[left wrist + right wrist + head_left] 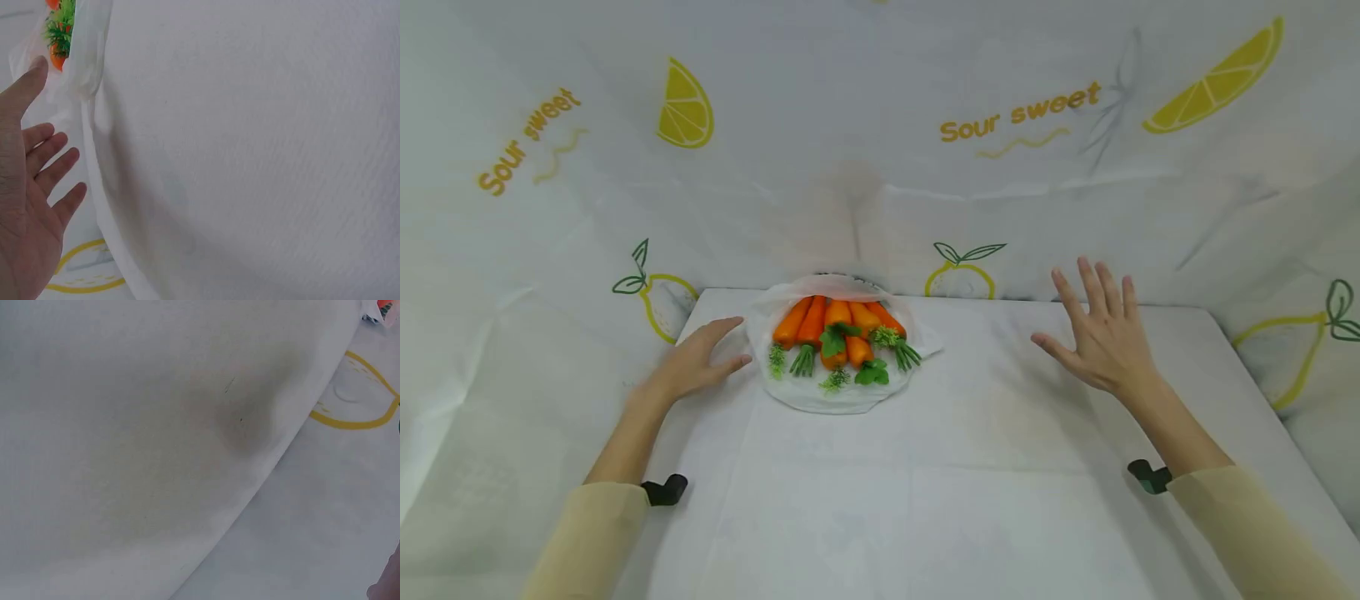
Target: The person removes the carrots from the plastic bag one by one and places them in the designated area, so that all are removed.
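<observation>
Several orange carrots (812,322) with green tops lie in a white, thin plastic bag (820,402) at the back of the table, left of centre. Just left of the bag is my left hand (696,360), its thumb and fingers spread apart with nothing between them. In the left wrist view, the thumb of that hand (28,181) overlaps the bag's edge near a green tuft (60,30). My right hand (1108,346) hovers over the right side of the table, fingers straight and fanned out, holding nothing. Only a sliver of it shows in the right wrist view.
The table (880,517) is covered in white cloth. Behind it and at both sides hangs a white curtain (850,167) printed with lemons and the words "Sour sweet". The table's back edge runs right behind the bag. Black straps (664,490) sit at both wrists.
</observation>
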Motion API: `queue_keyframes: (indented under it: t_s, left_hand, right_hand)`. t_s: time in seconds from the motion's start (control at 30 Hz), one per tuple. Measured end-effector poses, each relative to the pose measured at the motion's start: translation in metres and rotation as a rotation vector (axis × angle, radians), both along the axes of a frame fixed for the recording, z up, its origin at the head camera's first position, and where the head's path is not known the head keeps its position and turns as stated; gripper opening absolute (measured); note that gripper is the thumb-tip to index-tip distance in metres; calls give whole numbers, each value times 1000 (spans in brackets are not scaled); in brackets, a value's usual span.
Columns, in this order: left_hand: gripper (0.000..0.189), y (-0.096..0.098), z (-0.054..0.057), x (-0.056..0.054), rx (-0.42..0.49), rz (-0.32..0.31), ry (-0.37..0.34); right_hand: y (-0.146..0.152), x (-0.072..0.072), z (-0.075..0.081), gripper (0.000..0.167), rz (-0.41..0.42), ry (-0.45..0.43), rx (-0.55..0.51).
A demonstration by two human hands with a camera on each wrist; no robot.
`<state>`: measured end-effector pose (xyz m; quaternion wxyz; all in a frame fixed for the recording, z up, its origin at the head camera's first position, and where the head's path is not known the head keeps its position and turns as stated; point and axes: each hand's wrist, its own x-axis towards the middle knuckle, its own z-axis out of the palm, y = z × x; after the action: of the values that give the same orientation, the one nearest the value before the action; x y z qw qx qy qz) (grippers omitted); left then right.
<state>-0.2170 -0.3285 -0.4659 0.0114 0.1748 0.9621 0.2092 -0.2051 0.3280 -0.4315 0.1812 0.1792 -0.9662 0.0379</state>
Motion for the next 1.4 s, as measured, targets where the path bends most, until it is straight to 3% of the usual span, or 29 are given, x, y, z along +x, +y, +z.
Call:
queue_keyframes:
  t_s: [0.1, 0.2, 0.47, 0.83, 1.13, 1.4]
  left_hand:
    - [85, 5, -7, 2, 53, 13, -143]
    - [90, 10, -14, 3, 71, 6, -191]
    - [96, 15, -22, -1, 118, -16, -214]
    - [94, 21, -23, -16, 174, -47, -229]
    - [93, 24, -25, -16, 190, -36, -218]
    - [94, 23, -26, -12, 189, 3, -249]
  right_hand:
    - [-4, 2, -1, 100, 13, -6, -23]
    - [-9, 3, -2, 98, 35, -16, -49]
    - [-26, 4, -7, 98, 102, -63, -225]
    - [-58, -2, 9, 81, 172, -374, -448]
    - [-91, -16, 29, 67, 289, -512, -482]
    - [-126, -43, 26, 51, 367, -570, -502]
